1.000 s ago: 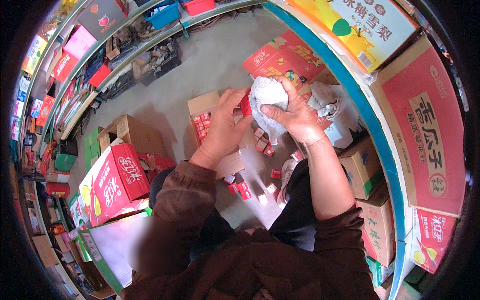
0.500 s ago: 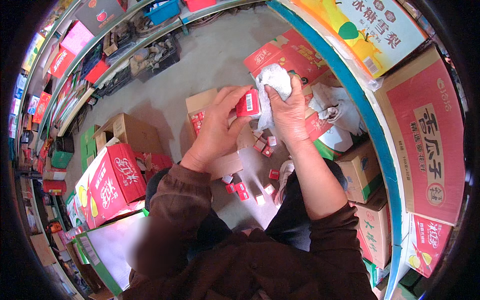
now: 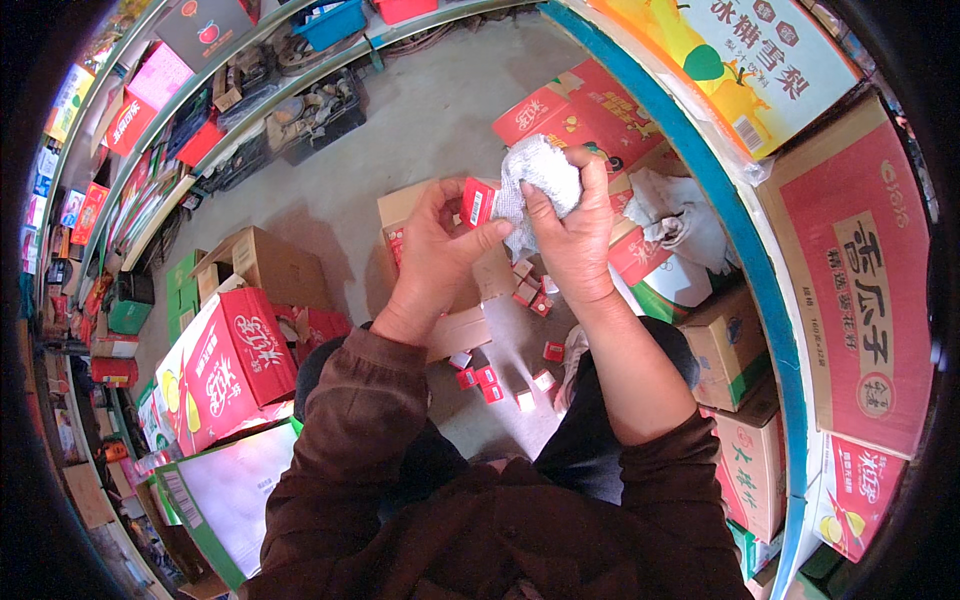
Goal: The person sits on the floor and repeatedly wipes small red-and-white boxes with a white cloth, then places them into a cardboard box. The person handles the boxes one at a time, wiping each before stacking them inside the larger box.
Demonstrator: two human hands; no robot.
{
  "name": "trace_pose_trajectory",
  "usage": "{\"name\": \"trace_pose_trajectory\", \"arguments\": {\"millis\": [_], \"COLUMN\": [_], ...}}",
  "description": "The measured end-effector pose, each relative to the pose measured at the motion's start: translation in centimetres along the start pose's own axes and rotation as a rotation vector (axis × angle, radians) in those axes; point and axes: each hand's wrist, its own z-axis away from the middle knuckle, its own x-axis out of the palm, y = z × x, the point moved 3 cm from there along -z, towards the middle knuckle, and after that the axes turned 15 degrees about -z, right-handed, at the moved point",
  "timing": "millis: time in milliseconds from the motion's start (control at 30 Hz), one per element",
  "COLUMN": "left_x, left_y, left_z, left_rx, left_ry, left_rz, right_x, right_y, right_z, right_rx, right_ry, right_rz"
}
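In my left hand [image 3: 440,245] is a small red box [image 3: 478,202] with a white barcode label, pinched between thumb and fingers. My right hand [image 3: 575,235] grips a bunched white cloth [image 3: 541,178], whose edge lies against the box's right side. Below the hands an opened cardboard carton [image 3: 460,330] stands on the floor, partly hidden by my left hand and wrist. More small red boxes [image 3: 487,376] lie scattered on the floor between my legs and beside the carton.
At left, a red drink carton [image 3: 225,360] and a brown box [image 3: 265,265] stand near shelves of goods. A blue-edged shelf [image 3: 735,190] with large cartons [image 3: 850,270] curves along my right. A crumpled whitish cloth [image 3: 680,215] lies on boxes beneath it.
The small red box has turned in my left hand and shifted slightly left, showing a narrower face. The white cloth has moved a little with my right hand and still touches the box.
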Motion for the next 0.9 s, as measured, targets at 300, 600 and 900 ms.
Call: {"name": "trace_pose_trajectory", "arguments": {"millis": [300,600,900], "left_x": [-0.3,0.2,0.8], "left_y": [0.6,0.7,0.7], "left_z": [-0.4,0.2,0.7], "left_rx": [0.333,0.387,0.339], "left_ry": [0.021,0.076,0.045], "left_rz": [0.046,-0.204,-0.263], "right_x": [-2.2,0.2,0.3], "right_y": [0.8,0.8,2.3], "right_z": [-1.8,0.1,0.3], "right_rx": [0.6,0.463,0.258], "right_ry": [0.212,-0.293,-0.11], "right_rz": [-0.794,-0.475,-0.301]}}
